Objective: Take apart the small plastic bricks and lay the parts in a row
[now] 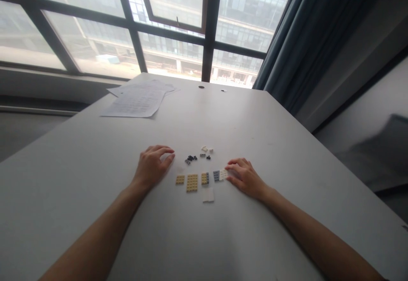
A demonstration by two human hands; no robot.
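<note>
The left hand (154, 162) is rested on the white table (165, 238), fingers loosely bent, thumb slightly parted, nothing held. The right hand (245, 178) is placed at a white studded plate (222, 174); whether the plate is gripped cannot be told. A dark grey plate (216, 176) is set against its left-hand side. Between the hands, a small tan plate (180, 180) is found nearest the left, then a larger tan plate (191, 183) and a tan-and-grey piece (205, 178).
</note>
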